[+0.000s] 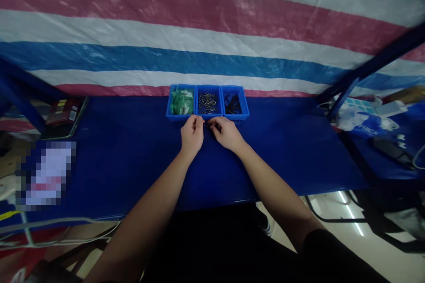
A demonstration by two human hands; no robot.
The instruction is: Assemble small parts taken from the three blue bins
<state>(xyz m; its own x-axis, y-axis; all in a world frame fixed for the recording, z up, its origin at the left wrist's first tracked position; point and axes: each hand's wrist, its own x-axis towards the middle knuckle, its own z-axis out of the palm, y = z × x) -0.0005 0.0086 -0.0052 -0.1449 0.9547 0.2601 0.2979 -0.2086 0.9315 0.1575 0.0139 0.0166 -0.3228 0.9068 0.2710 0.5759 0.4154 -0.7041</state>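
Observation:
My left hand [191, 133] and my right hand [226, 132] meet over the blue table [126, 159], just in front of three blue bins. Their fingertips pinch a small dark part [206, 125] between them; its shape is too small to make out. The left bin [181, 101] holds green pieces, the middle bin [208, 102] holds several small metal pins, and the right bin [233, 104] holds dark parts.
A striped red, white and blue tarp [212, 31] hangs behind the table. A dark tray with red packets [63, 117] lies at the far left. Blue frame posts [345, 93] stand at the right, with bags and cables beyond. The table's front edge is near my body.

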